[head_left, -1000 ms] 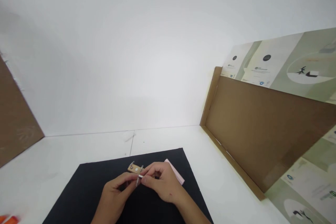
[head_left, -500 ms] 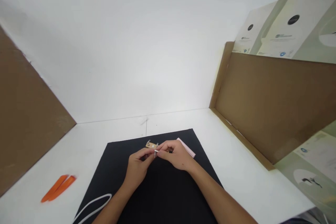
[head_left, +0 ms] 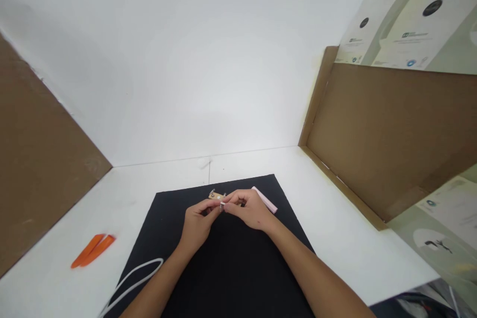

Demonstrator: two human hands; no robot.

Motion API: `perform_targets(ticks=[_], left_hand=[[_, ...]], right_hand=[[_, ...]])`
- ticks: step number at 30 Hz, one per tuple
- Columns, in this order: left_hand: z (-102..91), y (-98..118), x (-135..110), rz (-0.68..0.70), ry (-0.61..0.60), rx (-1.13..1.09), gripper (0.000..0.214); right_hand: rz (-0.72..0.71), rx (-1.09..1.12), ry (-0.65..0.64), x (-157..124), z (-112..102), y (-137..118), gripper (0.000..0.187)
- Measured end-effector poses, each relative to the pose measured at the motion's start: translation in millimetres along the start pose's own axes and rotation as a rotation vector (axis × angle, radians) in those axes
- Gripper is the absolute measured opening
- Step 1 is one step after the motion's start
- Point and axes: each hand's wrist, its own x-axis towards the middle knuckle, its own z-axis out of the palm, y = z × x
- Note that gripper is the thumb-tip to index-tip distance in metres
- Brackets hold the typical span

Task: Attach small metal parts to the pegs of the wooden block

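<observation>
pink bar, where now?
Head view, right of centre: the pink bar lies on the black mat near its far right corner, just past the right hand.

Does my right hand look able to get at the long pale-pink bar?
Likely yes: the pink bar lies close beside your right hand, with nothing seen covering it, though that hand looks busy pinching a small pale piece.

Small tan oblong block (head_left: 215, 196) just beyond the left hand (head_left: 198, 222), slim pale-pink bar (head_left: 267, 202) beyond the right hand (head_left: 249, 208), on the black rectangular mat (head_left: 223, 273), flat orange strips (head_left: 97, 250) left of the left hand
</observation>
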Motion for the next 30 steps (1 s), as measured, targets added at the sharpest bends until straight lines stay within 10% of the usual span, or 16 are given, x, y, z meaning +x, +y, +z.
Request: perform_targets(ticks=[9, 16, 23, 30], left_hand=[[-0.7, -4.7, 1.2, -0.043, 0.039, -0.033, 0.02], [3.7, 1.8, -1.6, -0.026, -0.01, -0.029, 0.018], [1.4, -1.2, 0.1, -0.033, 0.013, -0.068, 0.021], [3.7, 2.9, -1.5, -0.018, -0.003, -0.035, 0.02]], right_hand=[[-0.046, -0.06, -0.127, -2.2, -4.2, -5.9, 0.02], [0.055, -0.015, 0.051, 0.9, 0.5, -1.4, 0.026], [-0.034, -0.023, -0.115, -1.4, -4.2, -2.6, 0.021], [0.068, 0.022, 0.02, 1.3, -0.2, 0.0, 0.027]])
